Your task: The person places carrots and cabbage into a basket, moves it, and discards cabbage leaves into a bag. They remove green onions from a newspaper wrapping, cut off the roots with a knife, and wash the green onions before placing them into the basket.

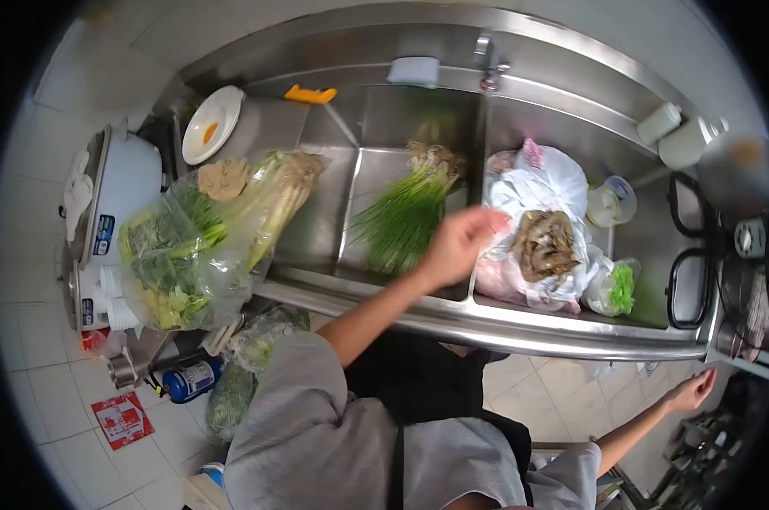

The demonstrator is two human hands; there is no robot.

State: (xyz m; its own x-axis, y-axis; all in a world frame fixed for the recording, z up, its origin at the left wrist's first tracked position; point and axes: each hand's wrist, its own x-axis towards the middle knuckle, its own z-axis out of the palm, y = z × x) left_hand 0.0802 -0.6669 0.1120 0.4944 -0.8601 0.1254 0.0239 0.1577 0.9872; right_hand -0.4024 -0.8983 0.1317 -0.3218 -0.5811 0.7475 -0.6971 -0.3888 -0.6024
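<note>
My left hand (463, 246) reaches over the divider between two sink basins, its blurred fingertips right at the edge of a white plastic bag (556, 177). Brown shrimp (544, 246) lie on the bag in the right basin. Beneath my left hand, in the left basin, rests a bunch of green onions (414, 208), roots toward the back. Far out to the right, past the front edge of the sink, hangs my right hand (690, 391). It is empty, with fingers loosely bent and apart.
A clear bag of leafy vegetables (168, 255) sits left of the basins, near a white plate (213, 125) and a yellow-handled tool (310, 94). A plastic tub (612, 201) and bagged greens (621, 289) stand in the right basin. The faucet (486, 64) is behind.
</note>
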